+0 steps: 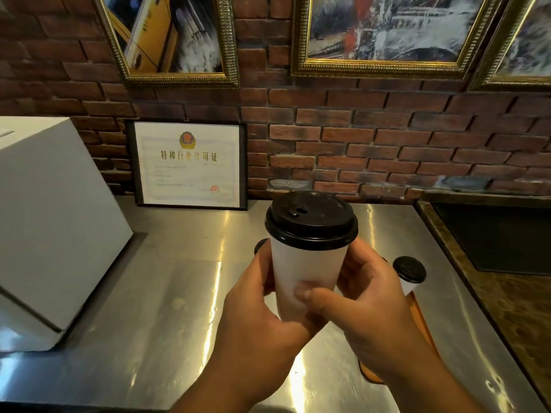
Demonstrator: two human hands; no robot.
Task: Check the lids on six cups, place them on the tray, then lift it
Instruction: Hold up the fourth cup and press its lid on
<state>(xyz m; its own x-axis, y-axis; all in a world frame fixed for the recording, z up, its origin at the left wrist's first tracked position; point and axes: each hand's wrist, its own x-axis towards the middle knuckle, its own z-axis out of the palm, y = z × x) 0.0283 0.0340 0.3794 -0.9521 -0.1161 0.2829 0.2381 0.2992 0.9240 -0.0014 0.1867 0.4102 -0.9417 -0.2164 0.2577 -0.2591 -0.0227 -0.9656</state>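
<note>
I'm facing a steel counter (179, 293), light glare across it. Behind it is a brick wall (387, 138). A framed certificate (189, 165) leans at its back edge, gold-framed pictures (170, 37) above. White box (50, 222) on its left end. To its right, a dark recess (492, 234), possibly a sink.

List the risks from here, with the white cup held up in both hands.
1. The left hand and right hand both hold the paper cup by its lower wall. Too tight a grip might flex it and loosen the black lid.
2. The right hand hides most of the tray, so setting the cup down could knock the second cup at the tray's far end.
</note>
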